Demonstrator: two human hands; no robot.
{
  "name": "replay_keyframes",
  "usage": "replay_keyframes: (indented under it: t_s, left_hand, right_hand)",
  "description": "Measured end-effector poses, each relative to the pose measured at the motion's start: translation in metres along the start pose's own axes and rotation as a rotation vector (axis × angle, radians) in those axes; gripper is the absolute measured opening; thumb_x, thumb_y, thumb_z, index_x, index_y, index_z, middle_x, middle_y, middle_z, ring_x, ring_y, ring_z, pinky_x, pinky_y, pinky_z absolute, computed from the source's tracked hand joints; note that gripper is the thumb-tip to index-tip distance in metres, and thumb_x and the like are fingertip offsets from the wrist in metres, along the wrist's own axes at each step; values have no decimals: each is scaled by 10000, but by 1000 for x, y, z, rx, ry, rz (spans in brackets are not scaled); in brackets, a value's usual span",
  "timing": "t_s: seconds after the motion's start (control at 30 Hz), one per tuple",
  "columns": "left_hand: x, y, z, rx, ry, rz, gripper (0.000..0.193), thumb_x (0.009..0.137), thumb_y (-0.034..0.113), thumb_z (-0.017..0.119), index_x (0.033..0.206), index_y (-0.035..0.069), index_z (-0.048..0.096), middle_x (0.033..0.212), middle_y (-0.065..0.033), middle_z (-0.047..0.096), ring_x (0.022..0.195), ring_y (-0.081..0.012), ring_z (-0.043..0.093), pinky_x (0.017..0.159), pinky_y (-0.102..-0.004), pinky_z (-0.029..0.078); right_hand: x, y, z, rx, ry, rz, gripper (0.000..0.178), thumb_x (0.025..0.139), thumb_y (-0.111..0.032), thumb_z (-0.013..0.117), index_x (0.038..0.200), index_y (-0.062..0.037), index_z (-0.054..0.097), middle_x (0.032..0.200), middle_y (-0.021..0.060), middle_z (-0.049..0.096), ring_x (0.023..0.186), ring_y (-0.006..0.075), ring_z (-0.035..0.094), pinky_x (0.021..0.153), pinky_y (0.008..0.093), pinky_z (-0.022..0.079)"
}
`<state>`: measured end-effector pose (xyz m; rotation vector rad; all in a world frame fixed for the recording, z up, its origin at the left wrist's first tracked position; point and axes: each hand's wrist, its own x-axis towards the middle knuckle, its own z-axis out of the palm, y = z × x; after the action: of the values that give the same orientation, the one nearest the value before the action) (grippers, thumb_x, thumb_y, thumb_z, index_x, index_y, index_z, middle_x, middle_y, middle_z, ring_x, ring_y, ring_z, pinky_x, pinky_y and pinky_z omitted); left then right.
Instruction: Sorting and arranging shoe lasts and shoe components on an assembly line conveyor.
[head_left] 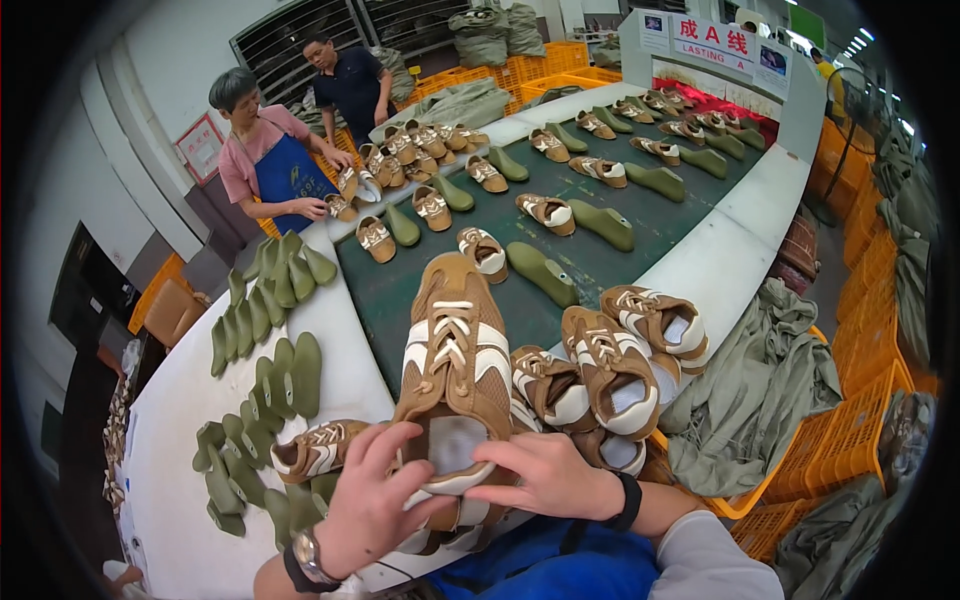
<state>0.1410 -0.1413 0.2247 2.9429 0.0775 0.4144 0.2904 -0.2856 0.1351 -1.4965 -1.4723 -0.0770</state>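
A tan and white lace-up sneaker (455,345) is upright between my hands, its toe away from me and its heel toward me. My left hand (375,500) grips the left side of its heel opening. On the right of the opening, my right hand (555,475) holds the collar with thumb and fingers. A white insole shows inside the shoe. Under its heel, more sneakers are partly hidden. Close to my right hand sit several matching sneakers, one a tan shoe (612,375). Another sneaker (318,450) lies on its side by my left hand.
Several green shoe lasts (290,375) stand on the white tabletop (180,420) at left. Sneakers and lasts lie in rows on the green conveyor belt (400,300). Two people stand at its far left, one handling shoes (345,190). Orange crates (820,465) with grey-green sacks line the right.
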Motion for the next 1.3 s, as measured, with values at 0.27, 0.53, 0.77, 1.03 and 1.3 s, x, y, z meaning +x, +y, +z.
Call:
replay_keyframes:
  t_s: [0.27, 0.53, 0.77, 1.03, 1.3]
  left_hand:
    - [71, -208, 37, -77, 83, -395, 312, 648, 112, 735, 875, -50, 595, 950, -171, 598, 848, -284, 594, 758, -359, 465]
    - [120, -383, 253, 158, 2, -487, 302, 608, 266, 770, 692, 10, 635, 767, -170, 614, 711, -316, 607, 678, -399, 491]
    - [109, -376, 212, -167, -350, -463, 826, 698, 286, 741, 1361, 35, 318, 1345, -220, 395, 1246, -312, 390, 1028, -348, 330]
    - [-125, -348, 80, -123, -1034, -993, 1251, 506, 518, 810, 1406, -22, 128, 1326, -250, 406, 1266, -290, 377, 1023, -326, 326]
    - [-174, -254, 38, 125, -97, -1295, 773, 579, 528, 711, 1084, 11, 438, 969, -258, 613, 918, -380, 600, 817, -396, 478]
  right_hand:
    - [-110, 93, -103, -129, 804, 645, 148, 844, 3, 543, 986, 4, 584, 806, 43, 597, 684, 92, 548, 621, 219, 451]
    - [-316, 179, -85, -661, 401, 1213, 189, 841, -19, 527, 1025, 18, 541, 903, 159, 556, 767, 288, 567, 661, 341, 461]
    - [-371, 215, -22, -739, 220, 1332, 187, 870, -103, 465, 1016, -28, 556, 982, 173, 569, 908, 365, 540, 768, 403, 433]
    - [-363, 219, -21, -763, 213, 1331, 180, 882, -143, 435, 962, -58, 572, 869, 184, 610, 808, 386, 566, 705, 431, 443]
    - [-379, 226, -25, -735, 161, 1342, 199, 875, -175, 415, 913, -38, 555, 867, 202, 614, 823, 411, 562, 711, 464, 432]
